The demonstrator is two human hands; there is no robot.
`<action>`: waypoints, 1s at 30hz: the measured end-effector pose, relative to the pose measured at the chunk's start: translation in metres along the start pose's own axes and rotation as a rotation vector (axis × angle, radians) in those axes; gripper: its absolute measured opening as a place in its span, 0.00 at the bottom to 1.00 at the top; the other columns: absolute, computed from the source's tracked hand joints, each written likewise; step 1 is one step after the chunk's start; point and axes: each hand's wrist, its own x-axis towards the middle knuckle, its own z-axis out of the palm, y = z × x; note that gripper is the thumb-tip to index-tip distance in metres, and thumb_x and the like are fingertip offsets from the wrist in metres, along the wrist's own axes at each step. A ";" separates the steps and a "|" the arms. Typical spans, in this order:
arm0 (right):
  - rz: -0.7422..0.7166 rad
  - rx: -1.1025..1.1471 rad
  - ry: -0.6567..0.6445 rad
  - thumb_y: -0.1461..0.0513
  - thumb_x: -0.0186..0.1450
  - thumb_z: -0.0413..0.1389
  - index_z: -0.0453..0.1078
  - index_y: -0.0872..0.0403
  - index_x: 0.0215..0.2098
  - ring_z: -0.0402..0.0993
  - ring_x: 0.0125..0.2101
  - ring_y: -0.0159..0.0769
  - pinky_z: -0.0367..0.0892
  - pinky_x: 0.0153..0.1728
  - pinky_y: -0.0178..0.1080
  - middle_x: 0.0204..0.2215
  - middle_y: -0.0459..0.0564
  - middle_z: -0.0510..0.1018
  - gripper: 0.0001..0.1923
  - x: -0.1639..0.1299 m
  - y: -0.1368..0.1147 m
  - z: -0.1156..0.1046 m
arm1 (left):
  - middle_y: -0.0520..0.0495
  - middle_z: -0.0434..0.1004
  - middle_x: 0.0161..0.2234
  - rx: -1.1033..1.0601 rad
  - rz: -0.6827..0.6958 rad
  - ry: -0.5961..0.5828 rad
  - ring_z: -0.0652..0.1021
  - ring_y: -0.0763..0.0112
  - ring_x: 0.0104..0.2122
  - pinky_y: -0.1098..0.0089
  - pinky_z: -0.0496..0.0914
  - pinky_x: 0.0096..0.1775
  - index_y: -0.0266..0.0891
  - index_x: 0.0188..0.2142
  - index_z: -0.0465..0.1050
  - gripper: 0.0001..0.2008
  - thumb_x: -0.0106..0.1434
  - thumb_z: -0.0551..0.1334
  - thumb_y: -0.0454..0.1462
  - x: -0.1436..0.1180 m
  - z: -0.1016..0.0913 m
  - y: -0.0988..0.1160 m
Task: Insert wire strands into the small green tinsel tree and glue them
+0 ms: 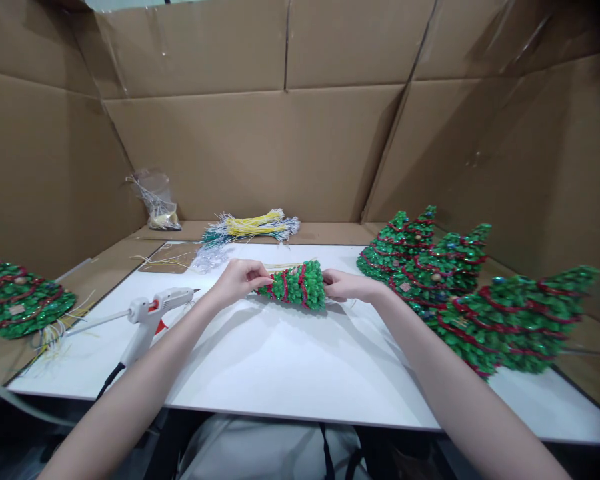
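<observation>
Work surface: a white board (290, 360) lies flat over a brown cardboard base, its near edge running in front of the person's lap.
Enclosure: tall cardboard walls (260, 147) stand on the left, back and right, creased and taped at the seams, closing in the whole work area.
Held item: a small green cone-shaped Christmas tree (295, 285) wound with red garland lies on its side, just above the middle of the board at its far half.
Left hand: the left hand (240, 279) is closed on the narrower left end of the tree, fingertips pinched against the red garland.
Right hand: the right hand (347, 285) is wrapped on the wider right end, fingers curled on the base.
Hands together: both clamp the same tree, one at each end, with the tree between them.
Glue gun: a white hot glue gun (153, 313) rests on the board's left part, nozzle pointing right toward the left hand, its dark cord trailing off the near edge.
Finished trees: three decorated trees (460, 293) lie tipped at the board's right side, overlapping each other.
Left tree: another decorated tree (17, 300) lies on the cardboard at far left.
Wire bundles: yellow, green and silver wire stems (253, 228) are heaped behind the board by the back wall.
Bag: a clear plastic bag (155, 200) sits in the back left corner.
</observation>
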 end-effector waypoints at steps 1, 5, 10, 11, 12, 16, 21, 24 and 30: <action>-0.001 -0.004 -0.002 0.65 0.49 0.50 0.66 0.60 0.31 0.51 0.16 0.22 0.45 0.13 0.28 0.18 0.40 0.58 0.10 0.000 0.000 0.000 | 0.49 0.76 0.24 0.007 0.006 -0.003 0.72 0.77 0.23 0.77 0.64 0.27 0.34 0.27 0.75 0.09 0.56 0.63 0.39 0.000 0.000 0.001; -0.009 0.006 0.004 0.66 0.49 0.50 0.66 0.60 0.34 0.51 0.17 0.22 0.46 0.14 0.28 0.20 0.41 0.61 0.13 0.000 -0.005 0.003 | 0.49 0.76 0.23 0.018 0.013 -0.009 0.71 0.77 0.23 0.78 0.64 0.27 0.34 0.26 0.75 0.08 0.56 0.62 0.38 0.000 0.000 0.003; -0.049 -0.005 0.044 0.65 0.50 0.50 0.68 0.59 0.31 0.55 0.19 0.26 0.50 0.16 0.29 0.19 0.43 0.64 0.11 -0.001 -0.012 0.006 | 0.49 0.76 0.24 0.010 0.018 -0.003 0.71 0.77 0.23 0.78 0.64 0.26 0.33 0.26 0.74 0.08 0.56 0.62 0.37 -0.001 0.002 0.002; -0.055 0.000 0.048 0.65 0.50 0.50 0.68 0.59 0.31 0.56 0.19 0.26 0.51 0.17 0.30 0.19 0.43 0.65 0.11 -0.001 -0.013 0.007 | 0.49 0.76 0.24 0.009 0.015 -0.003 0.71 0.77 0.23 0.78 0.64 0.26 0.33 0.26 0.74 0.08 0.56 0.62 0.37 -0.001 0.002 0.002; -0.057 0.008 0.048 0.65 0.50 0.50 0.68 0.59 0.31 0.57 0.20 0.27 0.53 0.17 0.30 0.19 0.43 0.65 0.10 -0.001 -0.013 0.007 | 0.49 0.76 0.24 0.009 0.012 -0.003 0.72 0.77 0.23 0.78 0.64 0.27 0.33 0.26 0.75 0.08 0.56 0.62 0.37 0.000 0.003 0.002; -0.068 0.008 0.068 0.66 0.50 0.50 0.68 0.59 0.31 0.61 0.22 0.29 0.57 0.19 0.30 0.18 0.44 0.66 0.10 0.000 -0.013 0.009 | 0.48 0.77 0.25 0.028 0.006 0.019 0.73 0.75 0.24 0.77 0.64 0.27 0.34 0.26 0.75 0.08 0.56 0.63 0.38 0.001 0.006 0.002; -0.116 0.003 0.091 0.66 0.51 0.51 0.69 0.61 0.40 0.69 0.31 0.35 0.64 0.26 0.32 0.27 0.49 0.74 0.18 0.000 -0.014 0.010 | 0.47 0.77 0.25 -0.026 -0.068 0.033 0.73 0.74 0.24 0.76 0.65 0.28 0.34 0.29 0.76 0.09 0.54 0.63 0.40 0.002 0.007 -0.001; -0.153 0.020 0.081 0.65 0.52 0.51 0.69 0.61 0.44 0.70 0.38 0.39 0.67 0.35 0.35 0.37 0.52 0.76 0.20 0.001 -0.012 0.011 | 0.49 0.75 0.23 -0.045 -0.089 0.029 0.71 0.76 0.23 0.77 0.64 0.26 0.34 0.31 0.76 0.11 0.53 0.64 0.41 0.001 0.005 -0.002; -0.175 0.004 0.090 0.64 0.52 0.52 0.70 0.60 0.44 0.71 0.42 0.43 0.67 0.43 0.39 0.43 0.53 0.76 0.20 0.005 -0.008 0.011 | 0.53 0.70 0.21 0.058 -0.074 -0.004 0.67 0.78 0.21 0.77 0.59 0.25 0.35 0.27 0.71 0.11 0.58 0.55 0.40 0.000 -0.001 0.004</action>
